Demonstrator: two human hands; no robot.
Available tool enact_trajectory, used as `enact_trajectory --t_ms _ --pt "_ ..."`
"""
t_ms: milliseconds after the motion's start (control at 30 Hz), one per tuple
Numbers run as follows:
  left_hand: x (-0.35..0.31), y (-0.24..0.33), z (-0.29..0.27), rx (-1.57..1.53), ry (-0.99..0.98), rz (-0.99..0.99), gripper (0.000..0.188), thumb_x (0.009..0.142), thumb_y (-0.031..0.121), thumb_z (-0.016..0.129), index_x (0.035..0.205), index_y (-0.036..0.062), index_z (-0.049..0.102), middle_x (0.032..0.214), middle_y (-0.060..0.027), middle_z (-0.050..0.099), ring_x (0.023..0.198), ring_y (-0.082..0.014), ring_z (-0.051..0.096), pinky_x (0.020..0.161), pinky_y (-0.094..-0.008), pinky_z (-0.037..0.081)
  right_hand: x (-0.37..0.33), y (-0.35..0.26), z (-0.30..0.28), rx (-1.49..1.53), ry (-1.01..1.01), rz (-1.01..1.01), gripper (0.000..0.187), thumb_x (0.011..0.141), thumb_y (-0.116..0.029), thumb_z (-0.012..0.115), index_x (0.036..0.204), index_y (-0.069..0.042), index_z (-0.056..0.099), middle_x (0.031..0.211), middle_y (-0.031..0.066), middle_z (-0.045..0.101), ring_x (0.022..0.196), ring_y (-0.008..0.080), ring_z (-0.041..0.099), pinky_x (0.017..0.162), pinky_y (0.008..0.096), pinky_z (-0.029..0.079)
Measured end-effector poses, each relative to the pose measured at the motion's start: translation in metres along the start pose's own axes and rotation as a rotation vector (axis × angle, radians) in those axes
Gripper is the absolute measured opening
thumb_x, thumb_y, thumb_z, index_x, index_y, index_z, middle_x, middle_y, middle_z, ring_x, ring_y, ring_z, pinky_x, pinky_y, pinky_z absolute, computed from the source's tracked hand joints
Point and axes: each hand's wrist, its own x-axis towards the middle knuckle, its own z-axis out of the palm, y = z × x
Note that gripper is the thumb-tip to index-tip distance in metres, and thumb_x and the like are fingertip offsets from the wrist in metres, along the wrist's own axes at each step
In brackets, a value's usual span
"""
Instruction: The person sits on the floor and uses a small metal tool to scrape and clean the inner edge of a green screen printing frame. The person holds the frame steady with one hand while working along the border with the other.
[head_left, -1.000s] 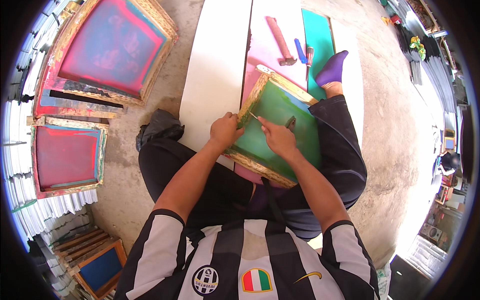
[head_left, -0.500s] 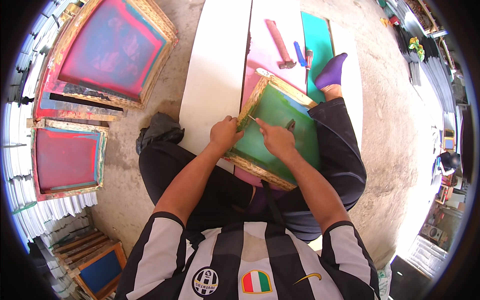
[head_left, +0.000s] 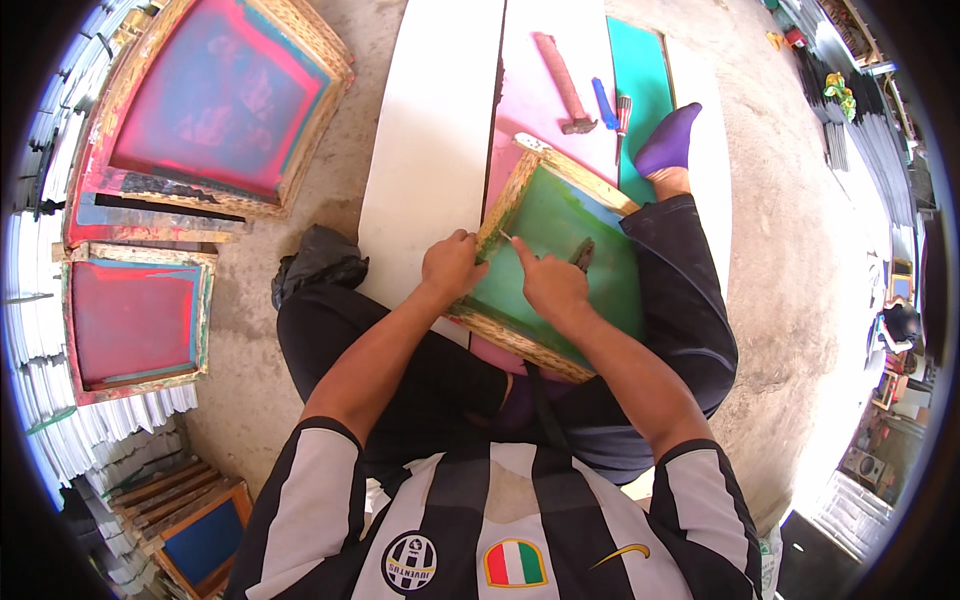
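A wooden screen-printing frame (head_left: 520,347) with green mesh (head_left: 545,205) rests tilted across my legs. My left hand (head_left: 453,265) is closed on its left rail, with the fingers curled over the wood. Above the mesh, my right hand (head_left: 553,287) is closed, its index finger stretched along a thin tool. Only the pale narrow tip (head_left: 505,236) of that tool shows, touching or close to the inner edge of the left rail. A dark, pliers-like object (head_left: 582,254) shows just beyond my right hand; whether it lies on the mesh or is held, I cannot make out.
Beyond the frame, a hammer (head_left: 563,82), a blue-handled tool (head_left: 604,103) and a screwdriver (head_left: 623,122) lie on pink and teal boards. A black plastic bag (head_left: 322,263) sits by my left knee. Painted screen frames (head_left: 210,258) stand at left. My purple-socked foot (head_left: 668,142) rests at right.
My hands stay at the left rail. The tool tip has shifted very slightly, and the whole view has moved a little.
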Motion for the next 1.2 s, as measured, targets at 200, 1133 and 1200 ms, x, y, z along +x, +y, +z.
enact_trajectory --t_ms 200,1133,1200 --pt "0.004 0.004 -0.004 -0.002 -0.031 0.000 0.042 0.085 0.036 0.079 0.111 0.0035 0.072 0.109 -0.0148 0.070 0.093 -0.0375 0.075 0.083 -0.0500 0.062 0.034 0.038 0.041 0.685 0.156 -0.235 0.052 0.109 -0.025 0.050 0.161 -0.021 0.050 0.105 0.0227 0.074 0.095 0.0439 0.075 0.083 0.0548 0.060" --pt "-0.002 0.000 0.000 -0.025 -0.002 -0.054 0.048 0.085 0.041 0.081 0.121 0.0106 0.072 0.105 -0.0119 0.069 0.092 -0.0359 0.074 0.079 -0.0502 0.060 0.009 0.039 0.024 0.479 0.158 -0.054 0.046 0.112 -0.031 0.049 0.157 -0.031 0.054 0.111 0.0225 0.076 0.104 0.0452 0.072 0.091 0.0551 0.056" --pt "-0.002 0.001 0.000 -0.031 -0.001 -0.059 0.053 0.085 0.043 0.080 0.126 0.0100 0.071 0.109 -0.0124 0.068 0.093 -0.0357 0.074 0.080 -0.0504 0.060 0.010 0.036 0.016 0.404 0.137 -0.040 0.046 0.111 -0.032 0.048 0.156 -0.033 0.054 0.107 0.0233 0.075 0.101 0.0463 0.072 0.088 0.0578 0.055"
